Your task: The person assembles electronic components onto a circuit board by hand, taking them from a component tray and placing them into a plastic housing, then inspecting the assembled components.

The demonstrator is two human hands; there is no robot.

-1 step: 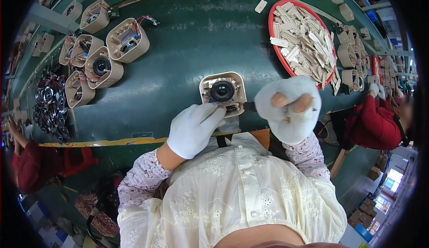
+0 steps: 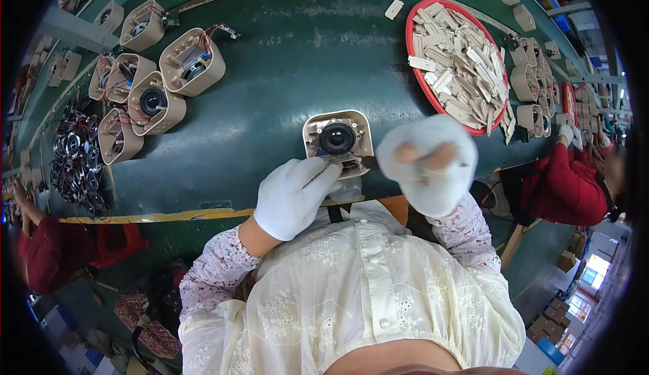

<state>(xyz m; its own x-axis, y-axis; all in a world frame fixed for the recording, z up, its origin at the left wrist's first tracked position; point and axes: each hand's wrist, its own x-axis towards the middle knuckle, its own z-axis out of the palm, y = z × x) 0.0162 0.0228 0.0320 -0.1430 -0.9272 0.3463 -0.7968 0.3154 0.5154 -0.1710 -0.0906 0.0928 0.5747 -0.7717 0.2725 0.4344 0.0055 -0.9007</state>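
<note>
A beige speaker housing [image 2: 363, 126] stands on the green bench in front of me, its hollow side up. Inside it sits a round black speaker [image 2: 336, 138]. My left hand [image 2: 292, 199], in a white glove, grips the housing's near left edge, its fingertips over the small parts there. To the right, my right hand [image 2: 428, 169] is curled closed in a white glove with bare fingertips showing, smeared by motion. A short dark shaft of a tool [image 2: 371, 162] pokes from it toward the housing's near right corner; the glove hides the rest.
A round red tray [image 2: 410, 33] heaped with beige plastic strips lies at the far right. Several wired housings [image 2: 193, 81] stand at the left beside a pile of loose speakers [image 2: 74, 152]. A person in red [image 2: 564, 185] works at the right.
My right hand has shifted slightly left, closer to the housing. The left hand and the housing stay nearly where they were.
</note>
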